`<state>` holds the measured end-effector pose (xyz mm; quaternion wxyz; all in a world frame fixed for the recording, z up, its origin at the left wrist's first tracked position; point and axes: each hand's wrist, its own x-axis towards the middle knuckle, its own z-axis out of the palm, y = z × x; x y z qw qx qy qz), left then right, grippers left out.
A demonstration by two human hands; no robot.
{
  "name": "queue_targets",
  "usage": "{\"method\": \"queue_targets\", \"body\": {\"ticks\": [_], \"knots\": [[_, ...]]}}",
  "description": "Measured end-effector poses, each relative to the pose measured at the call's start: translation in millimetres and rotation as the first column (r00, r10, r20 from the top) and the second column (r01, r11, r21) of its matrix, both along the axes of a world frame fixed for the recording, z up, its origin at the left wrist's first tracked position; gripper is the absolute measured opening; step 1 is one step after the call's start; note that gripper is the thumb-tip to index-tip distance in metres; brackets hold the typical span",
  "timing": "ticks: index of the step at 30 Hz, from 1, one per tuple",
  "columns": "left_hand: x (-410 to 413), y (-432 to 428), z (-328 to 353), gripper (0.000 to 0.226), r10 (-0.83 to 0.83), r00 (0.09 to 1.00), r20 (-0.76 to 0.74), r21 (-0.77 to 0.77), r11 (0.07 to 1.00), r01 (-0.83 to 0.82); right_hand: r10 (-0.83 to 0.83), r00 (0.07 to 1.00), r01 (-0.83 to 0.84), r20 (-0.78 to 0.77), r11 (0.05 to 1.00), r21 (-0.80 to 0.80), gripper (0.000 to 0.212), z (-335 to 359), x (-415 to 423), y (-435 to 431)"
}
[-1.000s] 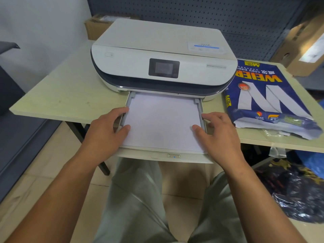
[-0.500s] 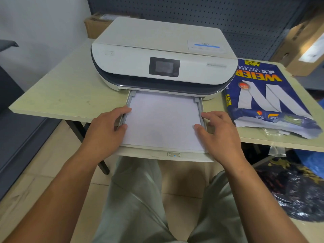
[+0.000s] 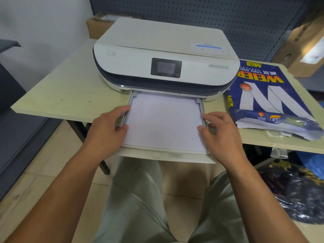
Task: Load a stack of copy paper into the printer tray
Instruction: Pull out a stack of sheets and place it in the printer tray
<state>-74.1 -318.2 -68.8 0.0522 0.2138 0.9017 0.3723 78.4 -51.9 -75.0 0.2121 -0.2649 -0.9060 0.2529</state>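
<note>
A dark pegboard wall [image 3: 245, 23] backs a pale table [image 3: 57, 92], and everything else is placed here by the printer [image 3: 157, 55] that stands on it. The printer sits near the table's front edge, so that its tray [image 3: 191, 157] can be drawn out over the person's lap, clear of the tabletop. Right of the printer lies the blue ream wrapper [image 3: 270, 95], torn open at its near end, probably where the sheets came from and kept within reach. Cardboard boxes sit behind the printer and off to its right.

The paper [image 3: 163, 123] lies flat in the tray in front of the printer, its far edge under the printer's mouth, its near edge just short of the tray's front lip.

The left hand [image 3: 107, 130] is loosely curled at the tray's left rail, thumb tip on the paper's edge. The right hand [image 3: 220, 134] mirrors it at the right rail, thumb on the sheet, fingers half-spread. Neither grasps anything; they seem to bracket the stack to square it between the guides. By my reading loading is nearly done, and pushing the tray in remains.
</note>
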Motion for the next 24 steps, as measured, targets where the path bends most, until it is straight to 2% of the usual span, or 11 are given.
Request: {"method": "queue_targets", "body": {"ticks": [7,13,24], "knots": [[0.7,0.5,-1.6,0.052,0.008,1.0,0.01,0.034,0.999,-0.008,-0.013,1.0,0.014,0.006,1.0,-0.008,0.043,-0.2,-0.6,-0.6],[1.4,2.6,-6.1,0.036,0.03,1.0,0.0,0.114,0.993,-0.029,-0.011,1.0,0.011,0.011,1.0,-0.02,0.044,-0.1,-0.9,-1.2],[0.2,-0.7,-6.4,0.039,-0.014,1.0,0.02,0.155,0.988,0.011,-0.002,1.0,0.002,0.017,1.0,-0.016,0.042,0.0,0.4,-1.7]]}}
